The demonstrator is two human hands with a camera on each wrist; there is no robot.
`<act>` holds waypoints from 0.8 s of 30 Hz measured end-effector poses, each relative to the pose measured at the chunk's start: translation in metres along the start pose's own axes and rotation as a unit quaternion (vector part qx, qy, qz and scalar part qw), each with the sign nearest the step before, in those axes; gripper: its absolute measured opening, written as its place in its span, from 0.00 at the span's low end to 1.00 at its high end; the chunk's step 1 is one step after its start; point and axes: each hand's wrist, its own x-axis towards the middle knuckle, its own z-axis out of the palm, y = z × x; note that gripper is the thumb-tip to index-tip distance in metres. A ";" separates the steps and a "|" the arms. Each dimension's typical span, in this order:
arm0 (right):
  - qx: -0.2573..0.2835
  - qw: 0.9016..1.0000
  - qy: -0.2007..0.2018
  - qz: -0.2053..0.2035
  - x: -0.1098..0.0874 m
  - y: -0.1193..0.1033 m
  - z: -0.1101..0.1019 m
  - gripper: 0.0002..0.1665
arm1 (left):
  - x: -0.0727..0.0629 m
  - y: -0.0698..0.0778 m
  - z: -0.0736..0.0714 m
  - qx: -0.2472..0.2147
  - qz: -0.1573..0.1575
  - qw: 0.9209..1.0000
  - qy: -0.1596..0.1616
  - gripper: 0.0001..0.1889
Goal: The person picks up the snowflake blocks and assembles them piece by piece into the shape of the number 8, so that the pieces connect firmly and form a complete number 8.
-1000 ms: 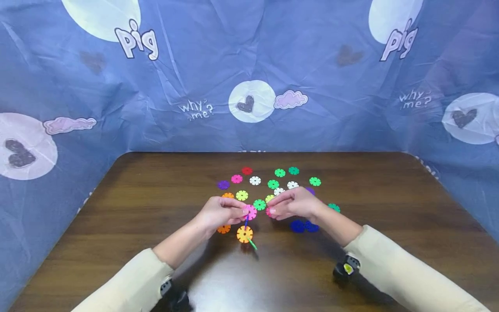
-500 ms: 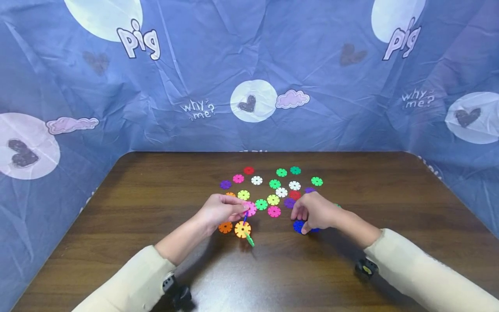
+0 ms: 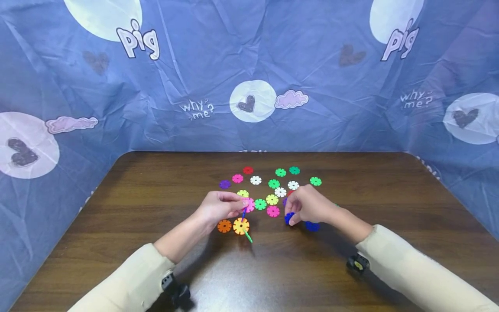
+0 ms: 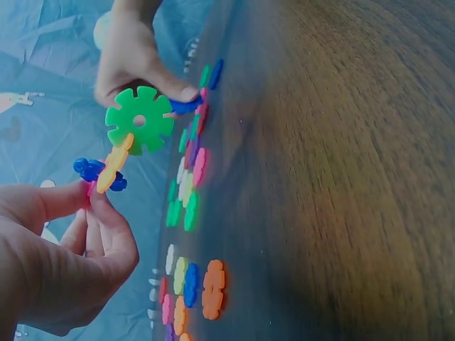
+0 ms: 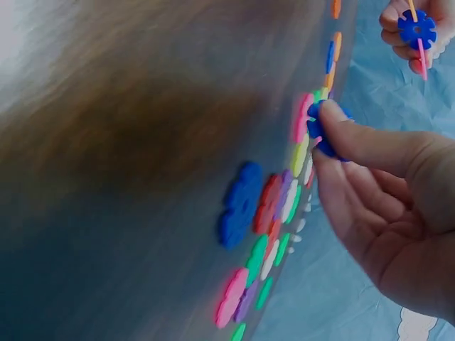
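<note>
In the head view my left hand (image 3: 218,209) pinches a pink notched plastic disc (image 3: 251,205) between thumb and fingers. Slotted onto it is a chain: a blue disc (image 3: 244,214) seen edge-on, a light orange disc (image 3: 241,226), then a green disc (image 4: 156,126) at the free end. To the right, my right hand (image 3: 312,204) pinches a loose dark blue disc (image 3: 289,218) by its rim, just above the table. The right wrist view shows its thumb lying across this disc, apart from the chain.
Several notched discs in many colours lie flat beyond the hands on the brown table (image 3: 249,277). Nearest are an orange disc (image 3: 224,226), a pink one (image 3: 273,211) and another dark blue disc (image 3: 312,226). A blue printed cloth (image 3: 218,56) stands behind the table.
My right hand left the pink disc on the table, moved right to the blue discs, picked one up and came slightly left. The left hand kept its chain, rising a little.
</note>
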 end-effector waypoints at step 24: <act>0.166 0.980 0.113 -0.014 0.025 -0.032 0.009 0.04 | 0.005 -0.007 0.004 0.018 -0.022 0.999 -0.026 0.13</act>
